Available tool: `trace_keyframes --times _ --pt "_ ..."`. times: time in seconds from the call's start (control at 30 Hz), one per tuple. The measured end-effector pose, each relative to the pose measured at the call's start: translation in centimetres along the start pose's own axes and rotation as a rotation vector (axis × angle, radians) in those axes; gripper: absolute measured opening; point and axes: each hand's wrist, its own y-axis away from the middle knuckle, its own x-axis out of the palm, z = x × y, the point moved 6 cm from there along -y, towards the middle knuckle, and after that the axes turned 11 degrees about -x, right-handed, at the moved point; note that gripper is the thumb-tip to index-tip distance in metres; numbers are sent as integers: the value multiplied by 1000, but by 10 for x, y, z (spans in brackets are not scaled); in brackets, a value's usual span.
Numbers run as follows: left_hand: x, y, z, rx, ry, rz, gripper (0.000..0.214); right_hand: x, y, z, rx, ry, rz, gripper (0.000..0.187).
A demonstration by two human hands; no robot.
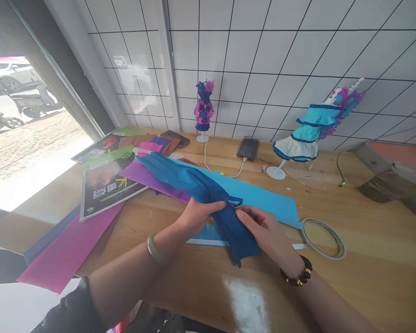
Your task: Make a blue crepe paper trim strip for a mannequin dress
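A long strip of dark blue crepe paper [194,182] runs from the upper left down to the table's front. My left hand [197,215] pinches it from the left, fingers closed on the paper. My right hand [265,231] grips the same strip from the right, thumb and fingers pressed on its gathered lower part. Under the strip lie a light blue sheet [263,199] and a purple sheet [142,175]. A jade bangle sits on my left wrist and a dark bead bracelet on my right.
A roll of clear tape [322,238] lies right of my hands. Two small mannequins in paper dresses [204,108] [307,134] stand by the tiled wall. Magazines [106,185], a phone [176,138], a magenta sheet [72,245] and a white cable [222,173] lie on the wooden table [367,259].
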Motion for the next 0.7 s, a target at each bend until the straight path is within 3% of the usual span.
trace_keyframes --times 0.13,0.33,0.57,0.7 --pt "-6 -2 -6 10 16 -29 36 -2 1 1 9 32 0 44" --pt "-11 -1 -15 36 88 -81 40 -17 2 14 -125 178 -17 40" --pt "-7 0 -14 28 95 -45 49 -16 6 23 -130 113 324 41" --pt "-4 2 -16 18 93 -31 52 -15 9 17 -29 196 516 37"
